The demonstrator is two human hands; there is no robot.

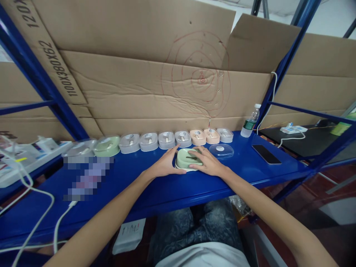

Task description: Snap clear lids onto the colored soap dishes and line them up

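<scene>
A light green box (184, 157) without a lid sits on the blue table (167, 189) in front of me. My left hand (168, 163) grips its left side, thumb along the near edge and fingers at the back corner. My right hand (207, 161) holds the right side, with fingers reaching over the opening. What lies inside the box is partly hidden by these fingers. Just to the right, a clear plastic lid (221, 150) with a round label lies flat on the table.
Behind the hands stands a row of lidded boxes: several grey (130, 144), a green one (107, 147) and two peach (198, 137). A water bottle (249, 124) and a phone (266, 154) are on the right. White cables (57, 226) and a white tray (30, 165) are at left.
</scene>
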